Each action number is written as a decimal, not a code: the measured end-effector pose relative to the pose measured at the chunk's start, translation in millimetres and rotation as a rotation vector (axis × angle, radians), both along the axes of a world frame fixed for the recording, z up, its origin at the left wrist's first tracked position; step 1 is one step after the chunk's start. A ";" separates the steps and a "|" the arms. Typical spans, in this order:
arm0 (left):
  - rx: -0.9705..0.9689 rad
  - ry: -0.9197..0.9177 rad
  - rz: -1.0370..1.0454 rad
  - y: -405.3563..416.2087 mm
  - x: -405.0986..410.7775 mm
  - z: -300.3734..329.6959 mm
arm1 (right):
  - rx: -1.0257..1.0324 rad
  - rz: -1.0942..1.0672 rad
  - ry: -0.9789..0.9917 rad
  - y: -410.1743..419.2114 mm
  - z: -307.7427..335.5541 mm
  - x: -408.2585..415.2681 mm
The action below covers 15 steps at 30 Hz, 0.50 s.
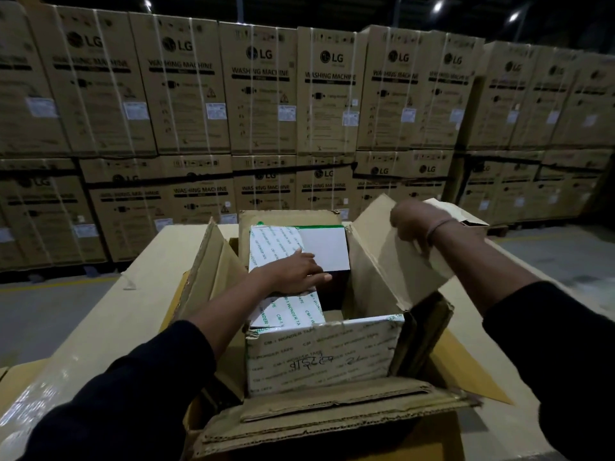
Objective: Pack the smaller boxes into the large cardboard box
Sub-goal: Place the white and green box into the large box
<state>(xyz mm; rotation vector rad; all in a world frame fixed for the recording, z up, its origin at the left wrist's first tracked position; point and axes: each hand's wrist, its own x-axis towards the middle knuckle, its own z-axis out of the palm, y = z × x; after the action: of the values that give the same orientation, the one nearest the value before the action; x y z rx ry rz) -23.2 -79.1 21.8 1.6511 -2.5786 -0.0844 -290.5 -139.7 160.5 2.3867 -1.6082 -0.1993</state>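
- Head view: a person in dark sleeves leans over a large brown cardboard box (376, 287) standing open on a pale tan table (133, 314); the two hands are well apart.
- Head view: the left hand (296, 271) lies flat, fingers straight, inside the box, pressing down on a small white box wrapped in printed tape (286, 307). Just beyond its fingertips sits a second small white box with a plain white top (324, 247), touching the first.
- Head view: the right hand (414, 222) curls its fingers over the edge of the tall brown side flap (382, 261), holding it back and upright, away from the opening.
- Head view: below the left hand, toward the person, the near flap covered in white printed tape (324, 354) stands up. To the right of the left hand's fingertips a dark gap (334, 299) remains between the small boxes and the right wall.
- Head view, risk: the box under the left hand looks tilted; judged from this, pressing harder could wedge it crooked or crush a corner against its neighbour.
- Head view, risk: if the right hand lets go early, the side flap would likely fall inward onto the left wrist and hide the gap.
- Head view, risk: the torn near edge of the large box (332, 417) seems weak; leaning on it might buckle the wall.
- Head view: behind both hands, stacked brown washing machine cartons (259, 91) fill the background in dim light.
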 end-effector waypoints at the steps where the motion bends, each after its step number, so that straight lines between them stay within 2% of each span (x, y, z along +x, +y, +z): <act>1: -0.021 0.013 -0.007 -1.0 -0.6 -0.1 | 0.047 0.014 0.024 -3.3 -14.8 0.0; 4: -0.044 0.032 0.015 -2.8 -1.8 1.6 | 0.188 0.031 -0.053 -10.8 -74.9 1.6; 7: -0.074 0.049 0.005 -2.9 -3.1 2.7 | 0.153 -0.031 -0.041 -9.9 -116.0 5.6; 11: -0.108 0.122 0.044 4.2 -1.2 21.5 | 0.146 -0.041 -0.078 -13.7 -120.1 12.6; 15: -0.139 0.212 0.162 15.8 6.1 76.0 | 0.157 -0.064 -0.093 -17.6 -122.5 13.5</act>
<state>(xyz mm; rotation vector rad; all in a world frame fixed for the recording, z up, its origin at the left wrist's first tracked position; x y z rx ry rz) -17.2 -63.3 97.9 1.6922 -2.2372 -0.0647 -277.0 -157.3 38.0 2.4959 -1.7736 -0.2382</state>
